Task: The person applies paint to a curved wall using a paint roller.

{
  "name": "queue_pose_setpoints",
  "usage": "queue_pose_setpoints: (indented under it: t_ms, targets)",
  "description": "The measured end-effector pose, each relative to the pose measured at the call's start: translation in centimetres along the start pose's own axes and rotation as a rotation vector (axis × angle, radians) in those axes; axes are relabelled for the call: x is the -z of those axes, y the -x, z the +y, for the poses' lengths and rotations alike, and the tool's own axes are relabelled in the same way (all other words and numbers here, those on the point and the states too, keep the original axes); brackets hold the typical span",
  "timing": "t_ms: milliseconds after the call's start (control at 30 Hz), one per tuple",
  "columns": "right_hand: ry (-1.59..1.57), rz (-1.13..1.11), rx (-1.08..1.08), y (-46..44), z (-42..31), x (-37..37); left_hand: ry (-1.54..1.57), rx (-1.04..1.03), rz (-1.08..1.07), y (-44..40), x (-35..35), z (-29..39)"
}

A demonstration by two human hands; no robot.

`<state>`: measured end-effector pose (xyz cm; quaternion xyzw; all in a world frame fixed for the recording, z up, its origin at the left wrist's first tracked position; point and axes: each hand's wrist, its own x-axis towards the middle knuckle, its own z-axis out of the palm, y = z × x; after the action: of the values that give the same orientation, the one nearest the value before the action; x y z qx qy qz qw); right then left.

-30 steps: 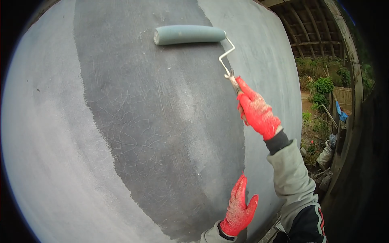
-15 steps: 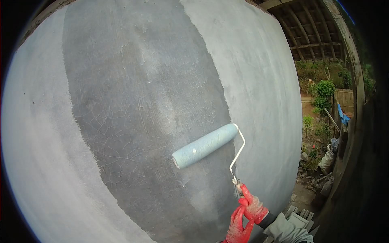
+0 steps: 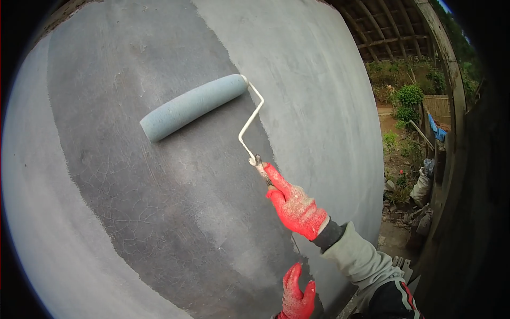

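In a red glove dusted with pale powder or paint, my right hand (image 3: 298, 210) is closed around the handle of a paint roller (image 3: 195, 106). The roller's long blue-grey sleeve slants across the dark grey strip of the wall (image 3: 164, 181), joined to the handle by a bent white wire frame. Low in the view, my left hand (image 3: 296, 296), also red-gloved, is apart from the handle, thumb and fingers spread with nothing in them. Whether the sleeve is pressed on the wall or just off it, I cannot tell.
Lighter grey coating (image 3: 319, 106) flanks the dark strip on both sides. To the right stand a wooden post (image 3: 451, 80), a green shrub (image 3: 409, 98), a blue cloth (image 3: 438, 129) and a pale sack (image 3: 421, 189). A raftered roof (image 3: 388, 26) hangs above.
The roller and my right hand have moved up and left across the wall. My left hand, earlier up against the right hand near the handle, is now separate and lower.
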<state>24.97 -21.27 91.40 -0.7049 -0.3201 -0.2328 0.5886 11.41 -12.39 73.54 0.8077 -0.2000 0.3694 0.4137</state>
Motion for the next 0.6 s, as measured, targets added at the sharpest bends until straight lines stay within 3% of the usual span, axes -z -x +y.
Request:
queue_pose_setpoints:
  t_ms: [167, 300, 333, 467, 600]
  targets:
    - [-0.118, 0.084, 0.206, -1.6, 1.4, -2.1, -0.018, 0.004, 0.032, 0.0, 0.0, 0.0]
    - [0.008, 0.107, 0.218, 8.0, 9.5, -5.2, -0.068, 0.058, 0.044, 1.7, 0.4, -0.3]
    - [0.027, -0.046, -0.051, 11.7, 10.1, -4.8, -0.092, 0.064, 0.051, 2.1, 0.5, -0.3]
    - [0.007, -0.090, -0.149, 24.8, 17.7, -6.7, -0.086, 0.079, 0.041, 4.1, -0.2, -1.9]
    - [-0.015, -0.175, -0.228, 25.3, 17.3, -5.2, -0.059, 0.160, 0.026, 4.3, -1.4, -1.9]
